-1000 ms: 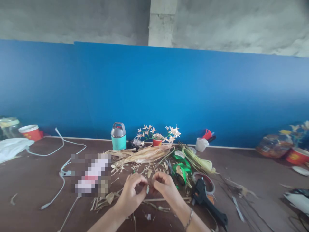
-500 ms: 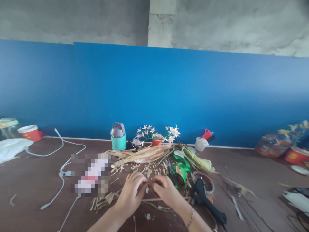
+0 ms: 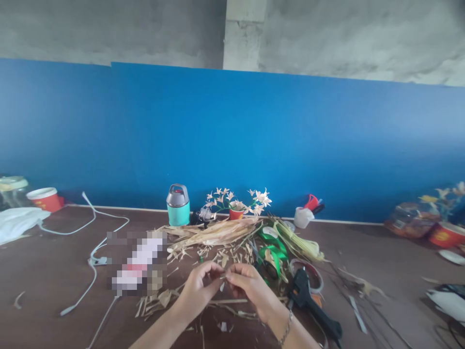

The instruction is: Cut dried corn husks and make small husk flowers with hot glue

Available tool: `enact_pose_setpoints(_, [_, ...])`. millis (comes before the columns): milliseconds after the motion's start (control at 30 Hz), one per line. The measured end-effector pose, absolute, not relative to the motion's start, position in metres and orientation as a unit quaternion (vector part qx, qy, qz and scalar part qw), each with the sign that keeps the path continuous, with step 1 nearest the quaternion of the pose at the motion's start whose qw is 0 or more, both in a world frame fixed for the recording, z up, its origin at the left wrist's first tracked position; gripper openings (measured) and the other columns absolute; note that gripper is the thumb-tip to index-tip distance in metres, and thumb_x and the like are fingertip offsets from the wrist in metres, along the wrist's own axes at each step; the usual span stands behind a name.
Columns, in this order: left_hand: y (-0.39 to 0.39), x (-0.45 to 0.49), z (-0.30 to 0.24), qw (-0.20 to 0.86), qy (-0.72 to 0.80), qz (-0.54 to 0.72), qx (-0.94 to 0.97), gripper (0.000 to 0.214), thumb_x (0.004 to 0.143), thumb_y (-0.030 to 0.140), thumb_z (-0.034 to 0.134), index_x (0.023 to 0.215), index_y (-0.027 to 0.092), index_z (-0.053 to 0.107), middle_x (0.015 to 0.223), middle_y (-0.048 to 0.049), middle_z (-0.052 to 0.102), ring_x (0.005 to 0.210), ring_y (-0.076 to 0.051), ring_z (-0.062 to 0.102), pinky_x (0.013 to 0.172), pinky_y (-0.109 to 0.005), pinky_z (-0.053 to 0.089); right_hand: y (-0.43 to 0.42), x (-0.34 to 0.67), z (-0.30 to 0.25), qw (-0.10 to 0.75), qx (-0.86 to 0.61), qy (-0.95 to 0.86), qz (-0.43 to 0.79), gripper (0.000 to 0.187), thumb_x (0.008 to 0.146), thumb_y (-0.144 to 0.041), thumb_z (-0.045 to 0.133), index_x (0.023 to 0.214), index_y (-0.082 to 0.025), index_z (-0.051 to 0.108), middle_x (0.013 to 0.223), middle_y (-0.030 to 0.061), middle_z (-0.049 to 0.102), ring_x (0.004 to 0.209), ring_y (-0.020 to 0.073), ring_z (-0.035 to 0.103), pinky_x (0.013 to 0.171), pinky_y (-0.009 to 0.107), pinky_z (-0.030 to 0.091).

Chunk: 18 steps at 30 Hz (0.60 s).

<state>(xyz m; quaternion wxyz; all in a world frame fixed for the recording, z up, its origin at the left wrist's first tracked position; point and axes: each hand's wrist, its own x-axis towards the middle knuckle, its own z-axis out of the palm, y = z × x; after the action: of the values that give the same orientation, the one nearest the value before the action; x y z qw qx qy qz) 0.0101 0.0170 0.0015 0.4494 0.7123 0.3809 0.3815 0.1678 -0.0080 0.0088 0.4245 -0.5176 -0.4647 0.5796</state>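
Note:
My left hand (image 3: pixel 204 285) and my right hand (image 3: pixel 248 286) meet above the table, thumbs and fingertips pinched together. Whatever small piece lies between the fingertips is too small to make out. Just beyond the hands, cut scraps of dried husk (image 3: pixel 224 257) are scattered, with long dried husks (image 3: pixel 214 233) behind them. To the right of my right hand lie a roll of green ribbon (image 3: pixel 279 251), a black hot glue gun (image 3: pixel 303 293) and a roll of clear tape (image 3: pixel 315 275). More husk strips (image 3: pixel 160 301) rest left of my left hand.
A turquoise flask (image 3: pixel 178 213), a red cup (image 3: pixel 237 211) with pale husk flowers (image 3: pixel 259 199) and a white container (image 3: pixel 302 217) stand along the blue partition (image 3: pixel 232 135). A bundle of green stems (image 3: pixel 296 241) lies at right. White cables (image 3: pixel 95 271) run across the left.
My right hand has shifted slightly left and the fingertips of both hands have come together. A small green bit now shows beyond my left hand. The other things have stayed put.

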Motion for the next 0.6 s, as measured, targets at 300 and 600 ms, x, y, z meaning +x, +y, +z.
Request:
enact_pose_setpoints(300, [0.017, 0.008, -0.006, 0.280, 0.357, 0.407, 0.793, 0.016, 0.082, 0.021, 0.051, 0.066, 0.020, 0.056, 0.067, -0.0017, 0.057, 0.069, -0.017, 0.053, 0.070, -0.029, 0.042, -0.005, 0.168, 0.006, 0.441, -0.522, -0.522, 0.511, 0.016, 0.068, -0.031, 0.059, 0.063, -0.015, 0.058, 0.049, -0.0054, 0.045, 0.046, 0.0078, 0.037, 0.046, 0.021, 0.027])
enact_pose_setpoints(600, [0.014, 0.005, 0.010, 0.416, 0.395, 0.404, 0.712, 0.027, 0.083, 0.035, 0.048, 0.062, 0.018, 0.052, 0.059, 0.0011, 0.050, 0.061, -0.015, 0.047, 0.061, -0.024, 0.038, -0.002, 0.182, 0.011, 0.594, -0.451, -0.335, 0.575, 0.030, 0.057, -0.017, 0.057, 0.087, -0.019, 0.056, 0.057, -0.0071, 0.044, 0.048, 0.0081, 0.036, 0.049, 0.020, 0.029])
